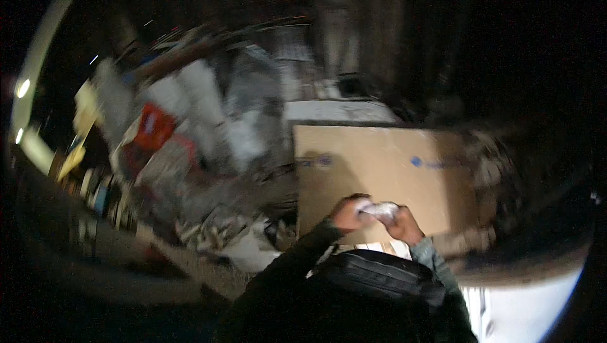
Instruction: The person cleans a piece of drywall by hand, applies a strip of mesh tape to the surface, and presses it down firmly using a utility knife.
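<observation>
Close together over a large brown board (379, 153) are my left hand (349, 214) and my right hand (405, 225). Between them is a small, whitish, shiny thing (381, 209), smeared by motion, so its kind does not show. The fingers of both hands are closed on it, one hand at each end. The board looks like cardboard and has small blue printed marks. A shadow falls across its left part. Both forearms, in dark sleeves, come up from the lower edge.
A black bag (373, 273) lies in front of my body. To the left are piled pale sacks (199, 90), a red-orange bag (153, 127) and loose scraps (234, 235). Behind the board is a whitish flat surface (341, 111). The right side is mostly dark.
</observation>
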Demonstrator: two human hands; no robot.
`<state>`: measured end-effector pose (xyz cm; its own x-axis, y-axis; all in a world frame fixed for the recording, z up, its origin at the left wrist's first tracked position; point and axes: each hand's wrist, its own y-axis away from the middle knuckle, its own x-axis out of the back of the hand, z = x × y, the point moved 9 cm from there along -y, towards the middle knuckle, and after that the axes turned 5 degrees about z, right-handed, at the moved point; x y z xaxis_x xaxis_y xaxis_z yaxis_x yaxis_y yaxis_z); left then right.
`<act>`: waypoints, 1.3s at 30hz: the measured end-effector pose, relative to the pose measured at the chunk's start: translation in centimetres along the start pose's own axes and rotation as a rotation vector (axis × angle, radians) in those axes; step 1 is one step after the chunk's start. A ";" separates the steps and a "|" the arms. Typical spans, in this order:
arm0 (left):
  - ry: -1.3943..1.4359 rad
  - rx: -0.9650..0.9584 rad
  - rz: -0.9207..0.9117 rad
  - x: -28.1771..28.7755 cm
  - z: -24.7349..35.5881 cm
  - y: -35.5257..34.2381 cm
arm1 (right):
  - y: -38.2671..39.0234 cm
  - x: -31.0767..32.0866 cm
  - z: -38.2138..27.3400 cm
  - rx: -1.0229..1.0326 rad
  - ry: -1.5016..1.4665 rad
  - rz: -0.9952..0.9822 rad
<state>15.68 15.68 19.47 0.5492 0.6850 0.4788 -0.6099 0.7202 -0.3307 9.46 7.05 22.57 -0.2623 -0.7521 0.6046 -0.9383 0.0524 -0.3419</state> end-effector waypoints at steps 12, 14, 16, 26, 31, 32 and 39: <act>-0.245 0.062 0.256 6.7 -0.3 5.8 | -2.3 -7.8 -2.7 0.282 -0.108 -0.115; -0.258 0.044 0.291 8.1 -1.8 6.9 | -2.9 -10.4 -1.6 0.151 -0.239 -0.132; -0.262 0.035 0.329 8.8 -3.1 8.2 | -3.6 -12.3 -1.8 0.057 -0.328 -0.150; -0.506 0.128 0.432 12.3 -3.4 10.3 | -3.8 -17.3 -2.1 -0.361 -0.522 -0.210; -0.602 0.178 0.479 12.7 -3.9 11.1 | -3.2 -18.1 -3.3 -0.476 -0.533 -0.231; -0.601 0.170 0.475 12.5 -4.0 11.0 | -2.5 -18.9 -1.6 -0.586 -0.635 -0.215; -0.746 0.152 0.330 11.3 -4.9 10.4 | -2.8 -18.5 -2.4 -0.402 -0.581 -0.254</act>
<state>18.30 31.43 17.46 -0.1616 0.5671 0.8077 -0.7731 0.4359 -0.4608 16.44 22.36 14.06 0.0299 -0.9929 0.1152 -0.9934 -0.0168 0.1137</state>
